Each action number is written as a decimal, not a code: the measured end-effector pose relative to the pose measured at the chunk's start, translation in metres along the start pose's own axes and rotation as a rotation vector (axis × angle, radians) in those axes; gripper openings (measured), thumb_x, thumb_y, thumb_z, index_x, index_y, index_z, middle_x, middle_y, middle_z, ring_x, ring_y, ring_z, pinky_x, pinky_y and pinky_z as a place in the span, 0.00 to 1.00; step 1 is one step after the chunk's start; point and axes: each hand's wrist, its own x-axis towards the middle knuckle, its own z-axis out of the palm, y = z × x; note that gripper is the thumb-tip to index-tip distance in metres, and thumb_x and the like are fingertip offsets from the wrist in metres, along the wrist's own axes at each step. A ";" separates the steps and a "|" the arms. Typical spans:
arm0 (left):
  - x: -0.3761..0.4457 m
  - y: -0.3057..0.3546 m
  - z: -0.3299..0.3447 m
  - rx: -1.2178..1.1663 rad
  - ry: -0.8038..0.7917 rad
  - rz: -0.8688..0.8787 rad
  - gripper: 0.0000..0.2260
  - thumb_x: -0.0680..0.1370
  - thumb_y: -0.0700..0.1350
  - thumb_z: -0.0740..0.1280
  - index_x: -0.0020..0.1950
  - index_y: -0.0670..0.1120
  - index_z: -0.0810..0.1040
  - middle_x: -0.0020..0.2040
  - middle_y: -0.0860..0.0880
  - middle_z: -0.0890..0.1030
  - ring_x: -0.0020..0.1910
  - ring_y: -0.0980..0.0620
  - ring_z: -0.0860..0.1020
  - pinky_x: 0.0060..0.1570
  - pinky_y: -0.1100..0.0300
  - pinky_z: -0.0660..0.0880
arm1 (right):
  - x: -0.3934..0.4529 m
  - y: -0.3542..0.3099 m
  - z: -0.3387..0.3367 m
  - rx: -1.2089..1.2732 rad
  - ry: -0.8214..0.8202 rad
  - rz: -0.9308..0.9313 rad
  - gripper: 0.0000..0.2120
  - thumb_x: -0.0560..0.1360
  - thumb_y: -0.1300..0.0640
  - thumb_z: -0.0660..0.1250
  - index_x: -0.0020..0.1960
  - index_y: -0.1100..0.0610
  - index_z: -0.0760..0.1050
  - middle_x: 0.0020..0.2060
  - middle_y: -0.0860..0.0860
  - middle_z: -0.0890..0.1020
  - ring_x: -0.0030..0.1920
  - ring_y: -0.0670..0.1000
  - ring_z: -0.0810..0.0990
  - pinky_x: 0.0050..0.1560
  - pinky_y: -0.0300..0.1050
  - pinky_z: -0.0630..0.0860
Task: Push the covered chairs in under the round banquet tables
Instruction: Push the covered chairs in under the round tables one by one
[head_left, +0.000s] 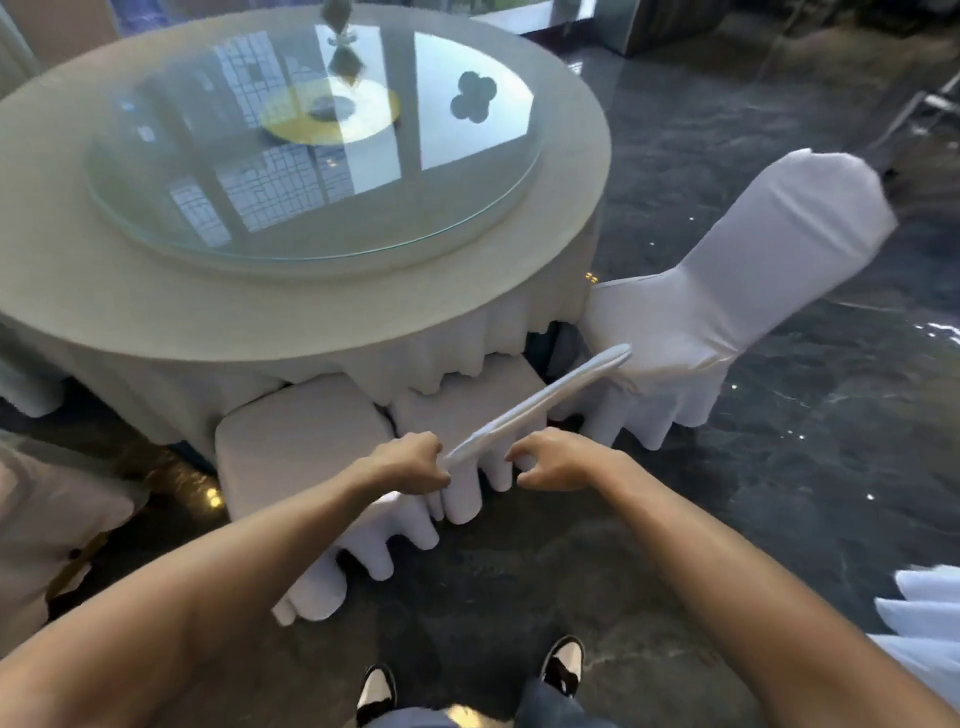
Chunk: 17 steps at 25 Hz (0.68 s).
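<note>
Currently, the task is partly complete at this round banquet table (291, 312). Two covered chairs at the near edge of the tabletop are already largely in: the left chair (301, 441) has its seat against the hanging tablecloth, and the chair in hand (467, 410) has the front of its seat under the cloth folds. A third covered chair (737, 291) at the right edge of the tabletop has only the front of its seat near the cloth, with its back angled outward; it is judged not yet fully pushed in. Chair-back tops at the lower right corner of the view suggest further chairs remain, but their position cannot be told. The top rail of the chair in hand (545, 400) appears as a thin white bar running diagonally from the hands toward the right chair. The left hand (410, 465) is closed around the near end of that rail, fingers (434, 480) wrapped over it. The right hand (558, 462) is just beside the rail, fingers (519, 457) curled and loosely parted; contact with the rail is not confirmed.
</note>
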 end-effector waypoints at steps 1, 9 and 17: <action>0.012 0.029 -0.009 0.025 0.030 0.003 0.19 0.73 0.54 0.68 0.62 0.49 0.77 0.56 0.47 0.81 0.53 0.47 0.80 0.50 0.53 0.77 | -0.010 0.030 -0.016 0.024 0.028 0.020 0.22 0.72 0.52 0.65 0.67 0.47 0.75 0.62 0.48 0.78 0.57 0.51 0.78 0.56 0.50 0.77; 0.098 0.237 -0.079 0.084 0.257 0.080 0.20 0.73 0.56 0.66 0.62 0.49 0.75 0.58 0.48 0.80 0.54 0.46 0.78 0.47 0.54 0.74 | -0.076 0.233 -0.138 -0.088 0.239 0.142 0.28 0.70 0.46 0.63 0.70 0.46 0.71 0.67 0.47 0.75 0.66 0.52 0.72 0.66 0.53 0.70; 0.222 0.391 -0.130 0.090 0.520 0.150 0.29 0.73 0.60 0.65 0.70 0.47 0.68 0.69 0.43 0.72 0.71 0.39 0.66 0.69 0.39 0.62 | -0.070 0.387 -0.236 -0.191 0.569 0.167 0.31 0.75 0.49 0.64 0.76 0.52 0.62 0.75 0.57 0.63 0.73 0.59 0.62 0.72 0.53 0.62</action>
